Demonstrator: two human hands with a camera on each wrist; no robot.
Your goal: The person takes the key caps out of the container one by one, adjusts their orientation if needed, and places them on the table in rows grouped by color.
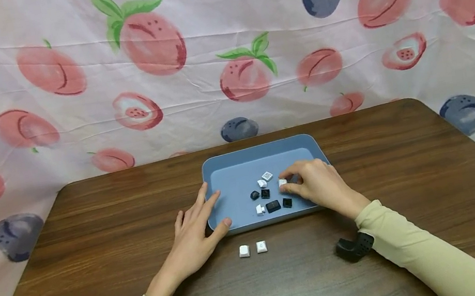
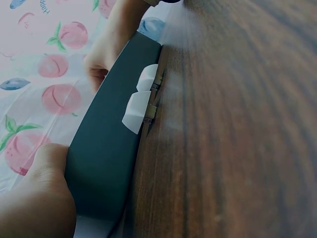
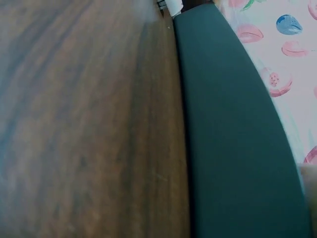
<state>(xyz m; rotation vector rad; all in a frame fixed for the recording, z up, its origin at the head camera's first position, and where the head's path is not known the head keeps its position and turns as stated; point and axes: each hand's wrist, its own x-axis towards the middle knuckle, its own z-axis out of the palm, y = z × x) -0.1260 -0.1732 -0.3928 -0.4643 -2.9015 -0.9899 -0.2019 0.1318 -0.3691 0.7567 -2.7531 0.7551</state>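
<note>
A blue tray (image 1: 232,170) lies on the table with several black and white keycaps in it. Inside its right part, my right hand (image 1: 319,184) pinches a white keycap (image 1: 282,182) between thumb and fingers. My left hand (image 1: 197,233) rests at the tray's left edge, fingers spread and fairly straight. Near the tray's middle are a white keycap (image 1: 267,176), a wide black keycap (image 1: 273,206) and a smaller black keycap (image 1: 287,203). Two white keycaps (image 1: 244,251) stand on the table in front of the tray; the left wrist view shows them beside the tray wall (image 2: 104,144).
The brown wooden table (image 1: 114,231) extends on both sides of the tray. A fruit-print cloth (image 1: 210,100) hangs behind the table's back edge. Each wrist wears a black camera mount, one of them on the right wrist (image 1: 355,247).
</note>
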